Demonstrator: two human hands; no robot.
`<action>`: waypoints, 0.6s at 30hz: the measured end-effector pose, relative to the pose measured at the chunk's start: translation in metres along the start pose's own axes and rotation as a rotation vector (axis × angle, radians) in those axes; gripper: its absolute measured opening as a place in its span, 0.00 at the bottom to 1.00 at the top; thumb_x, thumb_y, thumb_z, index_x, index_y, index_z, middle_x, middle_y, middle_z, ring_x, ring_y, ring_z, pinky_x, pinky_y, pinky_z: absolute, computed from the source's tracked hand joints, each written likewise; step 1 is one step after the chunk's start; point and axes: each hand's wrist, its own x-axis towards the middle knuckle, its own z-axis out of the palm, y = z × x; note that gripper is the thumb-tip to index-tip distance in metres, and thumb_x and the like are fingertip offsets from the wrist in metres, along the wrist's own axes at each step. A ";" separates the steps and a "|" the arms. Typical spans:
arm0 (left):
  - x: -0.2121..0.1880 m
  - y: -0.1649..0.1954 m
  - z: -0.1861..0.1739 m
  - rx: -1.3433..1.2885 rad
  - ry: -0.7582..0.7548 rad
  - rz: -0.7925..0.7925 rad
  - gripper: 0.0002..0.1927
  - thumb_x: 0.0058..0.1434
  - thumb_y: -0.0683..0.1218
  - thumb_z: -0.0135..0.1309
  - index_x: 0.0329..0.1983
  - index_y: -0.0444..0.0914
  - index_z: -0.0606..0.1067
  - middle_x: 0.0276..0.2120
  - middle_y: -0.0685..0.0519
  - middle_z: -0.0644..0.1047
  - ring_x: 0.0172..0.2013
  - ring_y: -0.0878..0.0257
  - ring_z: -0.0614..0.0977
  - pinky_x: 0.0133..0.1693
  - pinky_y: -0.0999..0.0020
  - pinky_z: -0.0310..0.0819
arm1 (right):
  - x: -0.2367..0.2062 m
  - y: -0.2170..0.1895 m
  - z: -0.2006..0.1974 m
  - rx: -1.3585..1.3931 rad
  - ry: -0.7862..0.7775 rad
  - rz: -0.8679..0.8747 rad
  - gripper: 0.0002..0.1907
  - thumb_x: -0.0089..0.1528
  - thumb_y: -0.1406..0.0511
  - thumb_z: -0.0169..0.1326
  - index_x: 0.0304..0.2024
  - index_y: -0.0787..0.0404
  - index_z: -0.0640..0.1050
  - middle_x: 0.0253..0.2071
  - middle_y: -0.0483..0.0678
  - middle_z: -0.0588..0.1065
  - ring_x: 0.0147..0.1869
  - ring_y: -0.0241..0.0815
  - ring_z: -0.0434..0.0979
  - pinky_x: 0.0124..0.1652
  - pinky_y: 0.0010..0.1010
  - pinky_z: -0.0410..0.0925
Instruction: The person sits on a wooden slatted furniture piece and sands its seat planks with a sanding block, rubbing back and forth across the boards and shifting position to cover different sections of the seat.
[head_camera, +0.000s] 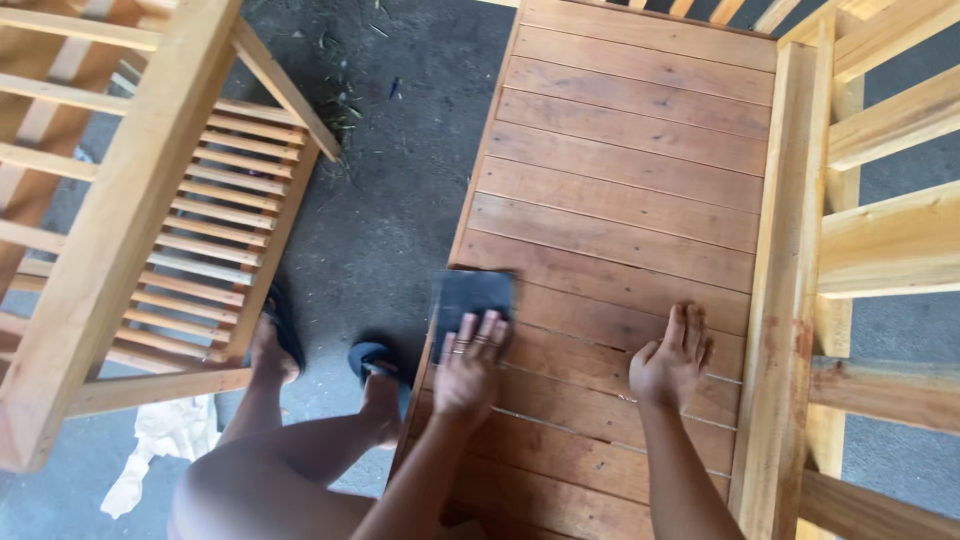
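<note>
My left hand (468, 362) presses flat, fingers spread, on the dark sandpaper sheet (472, 298) at the slatted seat's (620, 200) left edge, my right hand (670, 358) rests open beside it; thin, limp, gritty, best held under the palm.

L hand (468, 368) flat, fingers fwd | R hand (668, 362) flat, palm down

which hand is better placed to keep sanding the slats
Left. The left hand already presses flat on the dark sandpaper sheet at the slatted panel's edge; the right hand lies bare on the slats, apart from it.
</note>
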 end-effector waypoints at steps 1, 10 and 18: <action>-0.011 -0.018 -0.005 -0.093 0.090 -0.106 0.32 0.67 0.52 0.43 0.75 0.47 0.57 0.76 0.57 0.52 0.74 0.50 0.52 0.69 0.42 0.47 | 0.002 0.000 0.000 -0.002 -0.001 -0.009 0.33 0.58 0.72 0.47 0.69 0.61 0.69 0.75 0.55 0.64 0.81 0.53 0.57 0.74 0.55 0.50; 0.021 -0.021 -0.056 -0.954 0.517 -0.378 0.19 0.72 0.49 0.44 0.63 0.41 0.74 0.55 0.42 0.79 0.58 0.44 0.80 0.59 0.55 0.73 | -0.002 -0.113 -0.041 0.481 -0.146 -0.631 0.53 0.56 0.60 0.67 0.76 0.65 0.52 0.76 0.62 0.55 0.80 0.62 0.51 0.73 0.51 0.50; 0.039 -0.019 -0.082 -1.678 0.571 -0.321 0.16 0.72 0.49 0.49 0.50 0.32 0.77 0.41 0.38 0.82 0.40 0.56 0.84 0.45 0.60 0.77 | -0.014 -0.232 -0.097 0.117 -0.367 -0.711 0.53 0.50 0.58 0.66 0.73 0.60 0.56 0.77 0.54 0.53 0.81 0.56 0.48 0.70 0.61 0.49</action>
